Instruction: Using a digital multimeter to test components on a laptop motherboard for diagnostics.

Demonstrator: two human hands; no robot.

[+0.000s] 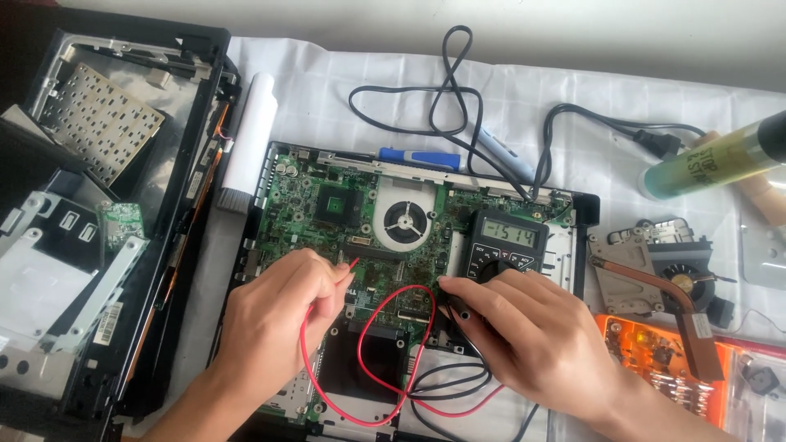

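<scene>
At centre frame, on the exposed laptop motherboard (352, 221), my left hand (274, 315) pinches the red probe (350, 265) and my right hand (524, 327) grips the black probe (455, 306), both tips seated and the multimeter (506, 245) at centre right already displaying a reading.

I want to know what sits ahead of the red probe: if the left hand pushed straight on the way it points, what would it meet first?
Probably the round cooling fan on the green circuit board: the left hand points the red probe up and right toward it. Depth is unclear.
</scene>
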